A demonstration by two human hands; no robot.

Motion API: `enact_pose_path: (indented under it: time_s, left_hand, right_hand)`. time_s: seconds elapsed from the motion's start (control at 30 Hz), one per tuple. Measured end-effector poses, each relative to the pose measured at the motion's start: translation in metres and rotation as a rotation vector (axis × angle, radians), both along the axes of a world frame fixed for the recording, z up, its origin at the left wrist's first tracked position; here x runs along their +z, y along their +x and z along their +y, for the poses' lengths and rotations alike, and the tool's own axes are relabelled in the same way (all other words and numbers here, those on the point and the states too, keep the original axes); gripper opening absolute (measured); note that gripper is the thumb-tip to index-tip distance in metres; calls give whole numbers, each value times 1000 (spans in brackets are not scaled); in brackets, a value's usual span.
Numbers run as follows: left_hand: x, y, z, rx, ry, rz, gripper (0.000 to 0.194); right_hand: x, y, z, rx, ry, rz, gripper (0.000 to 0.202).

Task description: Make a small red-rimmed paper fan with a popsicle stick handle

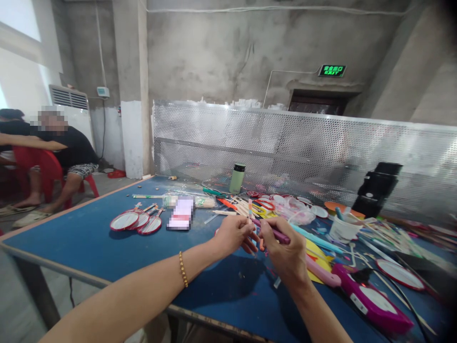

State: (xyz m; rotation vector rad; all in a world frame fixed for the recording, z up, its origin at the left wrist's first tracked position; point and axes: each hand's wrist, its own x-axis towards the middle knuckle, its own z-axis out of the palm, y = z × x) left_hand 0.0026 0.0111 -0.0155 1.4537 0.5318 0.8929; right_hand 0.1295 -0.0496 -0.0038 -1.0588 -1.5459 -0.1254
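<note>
— Holding what in the left hand [232, 233]?
— Pinching a thin strip [250, 207] upright between thumb and fingertip, with the lower fingers loosely curled.
— And in the right hand [285, 247]?
— Gripping a purple tool [281, 235] with fingers closed round it, aimed at the strip just beside the left fingertips.
— In the middle of which step?
— Working the strip with the tool, probably; can't tell whether touching.
— Calling for what next?
— Likely for a steady pinch and a careful tip, clear of the left thumb.
— Seen beyond the fingertips?
— Loose sticks [247, 206]; further left, red-rimmed discs [124, 221].
</note>
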Motion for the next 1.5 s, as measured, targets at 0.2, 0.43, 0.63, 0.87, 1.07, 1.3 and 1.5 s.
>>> enact_pose_path:
  time_s: [0.2, 0.43, 0.63, 0.87, 1.07, 1.3, 1.5]
  left_hand:
    - [0, 1, 0, 23, 34, 20, 25]
    - [0, 1, -1, 21, 11, 19, 23]
    - [1, 1, -2, 20, 1, 23, 15]
    - [1, 0, -2, 16, 8, 10, 16]
    - [-1, 0, 0, 14, 5, -3, 21]
    - [-1, -1, 1, 15, 1, -4, 19]
    - [2, -1, -1, 27, 5, -2, 15]
  right_hand:
    - [-1, 1, 0, -4, -6, -8, 22]
    - [0, 1, 0, -15, 8, 2, 22]
    - [-1, 1, 1, -17, -7, 7, 21]
    - [-1, 1, 1, -12, -6, -14, 22]
    - [-2, 2, 2, -41, 3, 8, 22]
    - [-1, 2, 1, -28, -1, -3, 22]
    - [0, 1, 0, -37, 15, 8, 20]
